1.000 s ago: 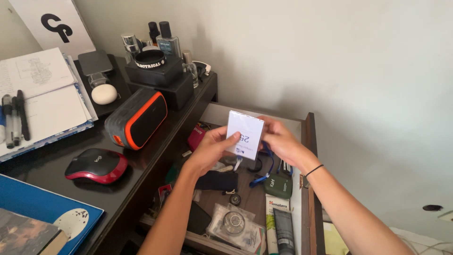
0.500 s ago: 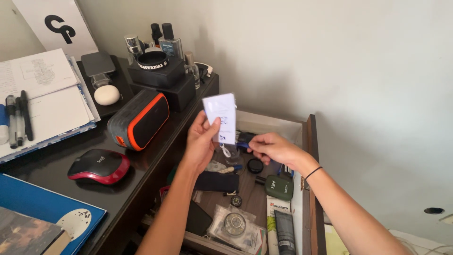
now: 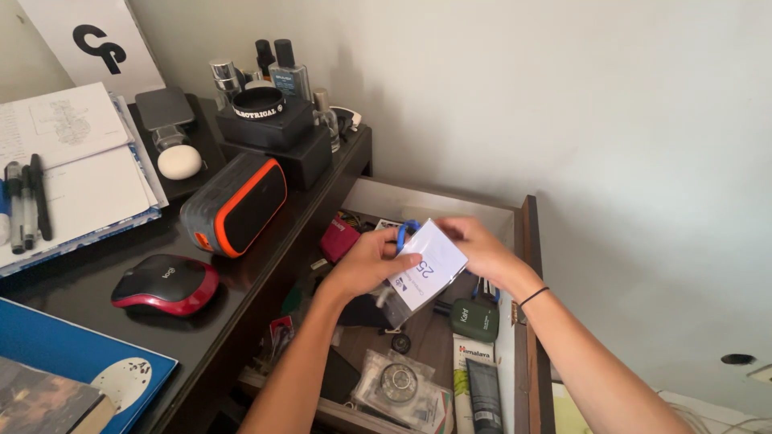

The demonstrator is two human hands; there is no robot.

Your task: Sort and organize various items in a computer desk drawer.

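- Since half a second ago the card (image 3: 426, 272) has come down from in front of the wall to just over the open drawer (image 3: 527, 265), and it now lies tilted, printed face up, where before it stood nearly upright.
- The right hand (image 3: 474, 249), which was then apart from the card and lower over the drawer, has come back to it and now meets its upper right edge; the left hand (image 3: 370, 261) has dropped with the card.
- Grip: the left hand holds the card's left edge, thumb on top and fingers beneath; the right hand pinches or steadies the far edge (its fingertips are partly hidden, so how firmly cannot be told).
- A blue lanyard (image 3: 404, 233) loops up by the left fingers, at the card's top edge.
- Handling, as a judgement: the card looks light, thin and a little flexible, in a clear glossy sleeve that may slide between the fingers; the edges or the lanyard end look like the safest places to hold.
- Below the card the drawer holds a green case (image 3: 474, 319), a grey tube (image 3: 482, 394) and a bagged round part (image 3: 400, 376).
- On the dark surface (image 3: 241, 281) to the left sit a speaker (image 3: 233, 203) and a red mouse (image 3: 165, 282), unmoved.
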